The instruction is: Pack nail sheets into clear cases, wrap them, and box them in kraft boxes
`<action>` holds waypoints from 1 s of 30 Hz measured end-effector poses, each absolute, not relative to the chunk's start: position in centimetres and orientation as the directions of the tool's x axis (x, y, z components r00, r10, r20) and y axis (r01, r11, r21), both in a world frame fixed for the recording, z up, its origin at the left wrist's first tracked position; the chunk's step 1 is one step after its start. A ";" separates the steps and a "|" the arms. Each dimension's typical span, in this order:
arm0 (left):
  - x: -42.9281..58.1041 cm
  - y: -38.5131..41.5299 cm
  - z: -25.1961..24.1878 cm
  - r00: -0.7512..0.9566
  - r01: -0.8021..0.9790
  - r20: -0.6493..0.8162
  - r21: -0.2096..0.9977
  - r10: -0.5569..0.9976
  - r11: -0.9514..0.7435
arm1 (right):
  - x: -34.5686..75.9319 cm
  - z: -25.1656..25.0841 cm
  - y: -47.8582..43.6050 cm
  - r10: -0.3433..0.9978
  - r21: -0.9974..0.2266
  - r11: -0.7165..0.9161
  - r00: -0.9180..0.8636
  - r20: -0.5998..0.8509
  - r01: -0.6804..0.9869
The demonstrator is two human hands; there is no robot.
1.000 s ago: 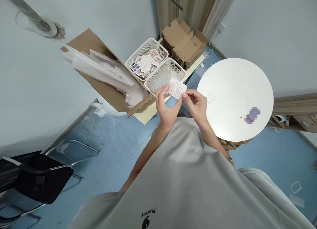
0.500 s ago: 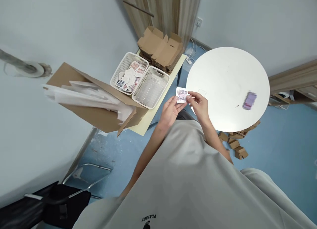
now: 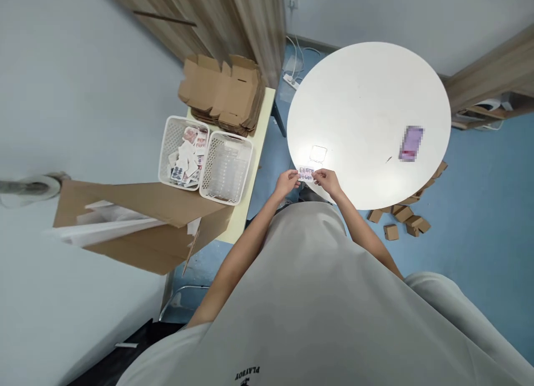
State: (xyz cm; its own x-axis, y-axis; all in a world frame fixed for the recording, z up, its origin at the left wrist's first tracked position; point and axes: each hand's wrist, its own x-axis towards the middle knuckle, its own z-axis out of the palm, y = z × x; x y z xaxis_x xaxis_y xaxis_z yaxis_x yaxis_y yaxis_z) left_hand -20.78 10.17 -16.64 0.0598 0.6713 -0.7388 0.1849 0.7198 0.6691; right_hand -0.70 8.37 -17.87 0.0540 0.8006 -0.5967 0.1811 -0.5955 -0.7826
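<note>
My left hand [image 3: 286, 183] and my right hand [image 3: 326, 181] pinch the two ends of a small card of press-on nails [image 3: 306, 173], picture side up, at the near edge of the round white table [image 3: 367, 85]. A small clear plastic case [image 3: 318, 153] lies on the table just beyond the card. Both hands are closed on the card.
To the left, a cream side table [image 3: 257, 147] carries two white baskets: one with several nail cards [image 3: 183, 152], one with clear cases [image 3: 227, 168]. Flat cardboard boxes [image 3: 221, 91] are stacked behind them. A large open carton [image 3: 137, 224] with white sheets sits nearer. Small brown boxes [image 3: 403, 219] lie on the blue floor.
The card was turned from its printed white back to its picture side, and both hands carried it right, from over the baskets to the round table's edge. The view swung right too.
</note>
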 end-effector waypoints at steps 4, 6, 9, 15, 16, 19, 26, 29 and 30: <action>-18.5 13.1 -20.7 0.088 0.436 -0.740 0.630 0.666 0.643 | 1.2 -21.5 9.9 0.724 -0.699 -0.689 0.147 -0.674 0.191; -17.9 14.0 -22.2 0.061 0.538 -0.716 0.611 0.695 0.581 | 2.0 -22.9 10.3 0.691 -0.650 -0.722 0.193 -0.697 0.238; -17.4 14.6 -23.7 0.034 0.603 -0.714 0.573 0.699 0.555 | 2.9 -24.3 10.2 0.660 -0.593 -0.747 0.223 -0.718 0.301; -17.0 14.6 -25.4 -0.023 0.593 -0.715 0.553 0.699 0.585 | 3.3 -25.9 10.1 0.668 -0.588 -0.730 0.187 -0.720 0.348; -16.9 14.6 -25.6 -0.027 0.573 -0.711 0.565 0.702 0.594 | 3.2 -26.1 10.2 0.673 -0.590 -0.724 0.181 -0.717 0.358; -16.4 14.5 -25.9 -0.033 0.495 -0.714 0.596 0.699 0.632 | 3.0 -26.5 10.7 0.683 -0.601 -0.712 0.163 -0.712 0.363; -15.4 15.2 -25.8 -0.015 0.380 -0.722 0.636 0.692 0.672 | 3.9 -26.9 11.5 0.724 -0.616 -0.685 0.271 -0.635 0.388; -15.1 15.8 -26.2 0.031 0.343 -0.716 0.663 0.697 0.666 | 4.2 -27.4 11.9 0.720 -0.631 -0.694 0.310 -0.621 0.348; -15.0 16.0 -26.4 0.047 0.322 -0.722 0.665 0.690 0.674 | 4.2 -27.5 12.0 0.717 -0.634 -0.697 0.306 -0.626 0.336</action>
